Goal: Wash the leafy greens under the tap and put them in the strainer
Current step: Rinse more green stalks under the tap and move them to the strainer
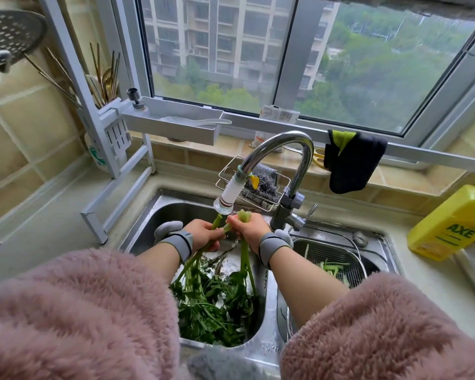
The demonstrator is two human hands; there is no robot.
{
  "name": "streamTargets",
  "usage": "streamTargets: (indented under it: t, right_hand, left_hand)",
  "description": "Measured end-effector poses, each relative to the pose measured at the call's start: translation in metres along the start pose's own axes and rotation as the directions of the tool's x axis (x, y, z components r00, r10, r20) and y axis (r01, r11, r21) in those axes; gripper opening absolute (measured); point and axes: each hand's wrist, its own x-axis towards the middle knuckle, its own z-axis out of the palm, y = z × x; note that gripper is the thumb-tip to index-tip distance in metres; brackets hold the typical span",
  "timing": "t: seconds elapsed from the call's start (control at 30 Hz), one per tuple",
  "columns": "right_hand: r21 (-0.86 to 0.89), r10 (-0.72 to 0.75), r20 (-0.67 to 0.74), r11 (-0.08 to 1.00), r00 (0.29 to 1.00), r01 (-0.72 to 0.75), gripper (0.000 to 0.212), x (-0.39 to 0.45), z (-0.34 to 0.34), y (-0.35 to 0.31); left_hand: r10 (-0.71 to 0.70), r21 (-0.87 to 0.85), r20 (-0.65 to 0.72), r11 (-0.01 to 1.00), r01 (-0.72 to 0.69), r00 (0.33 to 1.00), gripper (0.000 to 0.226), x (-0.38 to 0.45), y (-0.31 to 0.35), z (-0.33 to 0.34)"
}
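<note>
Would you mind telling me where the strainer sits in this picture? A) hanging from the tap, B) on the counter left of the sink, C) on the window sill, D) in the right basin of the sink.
D: the strainer rests in the right basin of the sink, with a few green stalks already in it.

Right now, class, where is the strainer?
In the head view, the strainer sits in the right-hand sink basin, just right of the right hand and below the tap's base.
</note>
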Motion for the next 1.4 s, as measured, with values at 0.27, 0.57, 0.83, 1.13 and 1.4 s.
streamTargets:
  t: [0.27,0.57,0.83,1.13,1.4]
  right_hand:
    - [0.140,0.008,0.000,0.990,1.000,-0.008,0.024,-0.002,0.002,-0.004]
    - [0.054,0.028,-0.011,0.998,1.000,-0.028,0.032,0.001,0.005,-0.009]
    - [0.098,0.030,-0.034,0.995,0.999,-0.027,0.023,0.001,0.004,-0.007]
    - [-0.024,0.007,-0.017,1.000,1.000,-0.007,0.021,0.001,0.003,-0.004]
    - [0.058,-0.001,0.062,0.998,0.998,-0.003,0.022,-0.005,0.001,-0.010]
  left_hand:
    - [-0.010,-0.157,0.024,0.988,0.013,1.000,0.013,0.001,0.000,-0.001]
    - [-0.032,-0.057,0.052,0.998,0.035,0.998,0.019,-0.002,0.003,0.001]
    - [0.004,0.014,-0.045,1.000,-0.003,0.999,0.022,0.004,-0.004,0.000]
    - [0.060,0.131,-0.041,0.990,-0.054,0.997,0.022,0.006,-0.001,0.011]
    - [0.090,0.101,0.003,0.991,-0.089,0.996,0.020,0.010,0.000,0.007]
